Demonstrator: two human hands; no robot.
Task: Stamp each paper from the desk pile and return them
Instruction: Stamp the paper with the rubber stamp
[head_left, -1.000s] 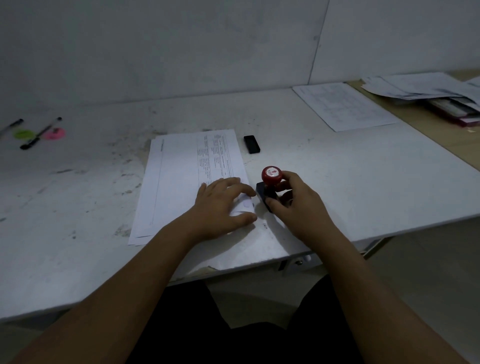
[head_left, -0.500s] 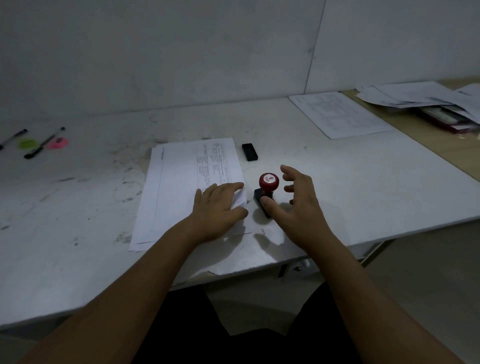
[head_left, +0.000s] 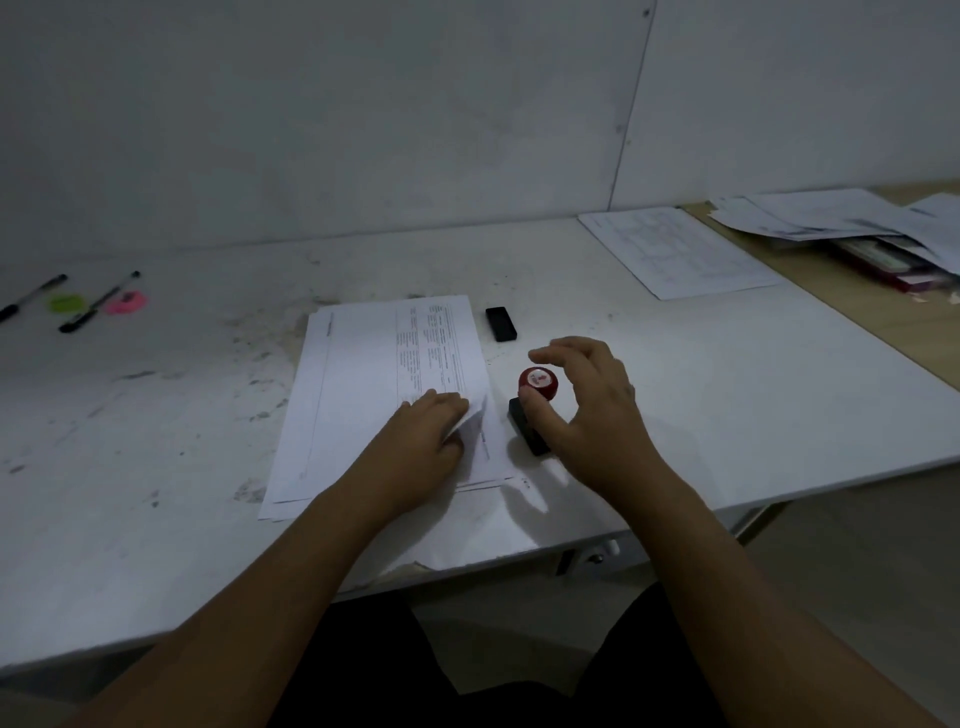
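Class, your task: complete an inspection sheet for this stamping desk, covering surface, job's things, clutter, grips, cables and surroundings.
Surface: white desk, scuffed with dark marks on its left part.
Job's things: paper pile lying centre; stamp with red knob standing just right of it.
Clutter: small black block; pens; green tab; pink tab; loose sheet.
Grips: left hand pinches the lifted corner of the top sheet; right hand open, fingers spread around the stamp.
Cables: nothing seen.
Surroundings: bare wall; wooden desk at right carrying a paper heap.
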